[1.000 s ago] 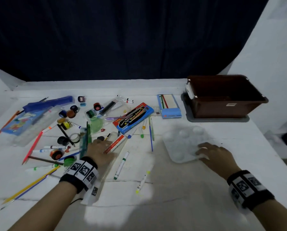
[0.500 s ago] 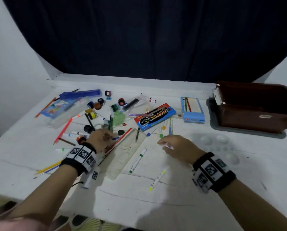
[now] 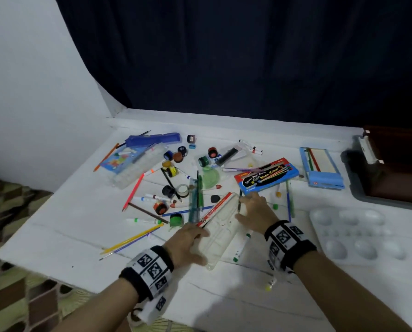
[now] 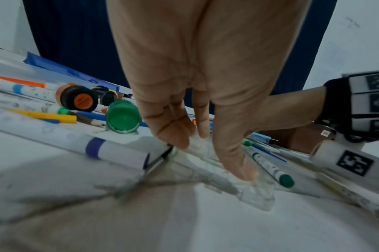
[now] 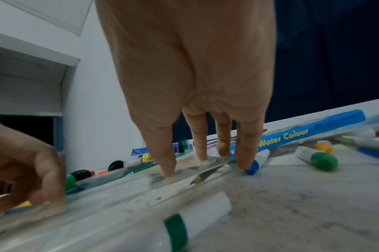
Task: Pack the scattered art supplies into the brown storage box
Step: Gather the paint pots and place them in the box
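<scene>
Left grip: your left hand (image 3: 187, 243) curls fingers and thumb on the near end of the clear plastic case (image 3: 220, 232).
Right grip: your right hand (image 3: 254, 210), fingers straight and apart, presses the far end.
Brown storage box (image 3: 396, 164): far right of the tabletop (image 3: 80, 224), well apart from both hands.

A flat blue-and-red cardboard box (image 3: 266, 175) carries yellow script reading "Special High Class Water Colour" on its lid, and "Water Colour" in yellow along its blue side (image 5: 309, 134). Black-and-white square code markers cover the black wristbands (image 3: 152, 267). Print on the orange-lidded black paint pot (image 4: 79, 100) is unreadable.
</scene>
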Demonstrator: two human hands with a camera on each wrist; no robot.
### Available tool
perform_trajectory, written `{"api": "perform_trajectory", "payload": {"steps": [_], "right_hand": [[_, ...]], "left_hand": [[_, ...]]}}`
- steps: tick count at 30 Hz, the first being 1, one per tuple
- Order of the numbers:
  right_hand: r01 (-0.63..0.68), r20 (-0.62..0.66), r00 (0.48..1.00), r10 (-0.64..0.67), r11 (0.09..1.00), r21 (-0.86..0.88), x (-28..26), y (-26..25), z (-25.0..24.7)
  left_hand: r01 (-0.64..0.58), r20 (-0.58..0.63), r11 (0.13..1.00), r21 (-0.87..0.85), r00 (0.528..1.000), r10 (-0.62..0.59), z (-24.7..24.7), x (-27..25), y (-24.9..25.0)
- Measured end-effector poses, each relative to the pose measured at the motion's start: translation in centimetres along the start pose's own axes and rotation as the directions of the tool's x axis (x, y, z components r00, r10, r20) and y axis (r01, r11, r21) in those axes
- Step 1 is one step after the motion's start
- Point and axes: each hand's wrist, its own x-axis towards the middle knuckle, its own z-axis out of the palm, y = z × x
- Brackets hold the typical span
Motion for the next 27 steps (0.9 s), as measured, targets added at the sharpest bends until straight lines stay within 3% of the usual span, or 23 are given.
{"api": "perform_trajectory", "payload": {"steps": [6,11,13,15,17,19,23,25,27], "right_hand": [[-0.031,0.007,0.999,0.031,0.999,0.023,1.2,0.4,-0.2],[-0.083,0.034,0.996,0.081,0.995,0.053,2.2,0.6,-0.3],[-0.106,0.007,0.994,0.106,0.994,0.034,2.8,0.2,-0.2],[-0.101,-0.137,0.985,0.105,0.994,0.037,3.4,-0.7,-0.2],[-0.066,-0.268,0.959,0.090,0.993,0.096,3.9,-2.0,-0.3],[-0.001,-0.295,0.955,0.041,0.991,0.134,4.6,-3.9,-0.1],[0.165,-0.220,0.967,-0.130,0.975,0.148,6.8,-8.6,0.7],[0.241,-0.165,0.963,-0.215,0.958,0.157,8.1,-11.5,1.0],[0.295,-0.148,0.952,-0.269,0.937,0.189,9.1,-14.1,1.5]], "left_hand": [[0.014,0.014,0.999,0.037,1.000,-0.014,-1.6,1.9,-1.7],[-0.080,0.033,0.997,-0.010,0.996,0.080,-2.6,2.3,-2.9],[-0.118,-0.057,0.993,-0.027,0.992,0.116,-4.0,2.0,-3.3],[-0.099,-0.222,0.992,-0.075,0.972,0.080,-6.3,1.8,-4.2],[0.001,-0.385,0.984,-0.176,0.920,-0.070,-9.5,2.2,-6.3],[0.160,-0.461,0.965,-0.209,0.854,-0.241,-13.0,3.3,-10.1],[0.584,-0.478,0.812,0.007,0.715,-0.510,-17.9,5.6,-18.6],[0.676,-0.433,0.732,0.079,0.685,-0.586,-18.5,5.5,-20.8],[0.643,-0.391,0.766,-0.004,0.704,-0.593,-18.1,5.4,-21.9]]}}
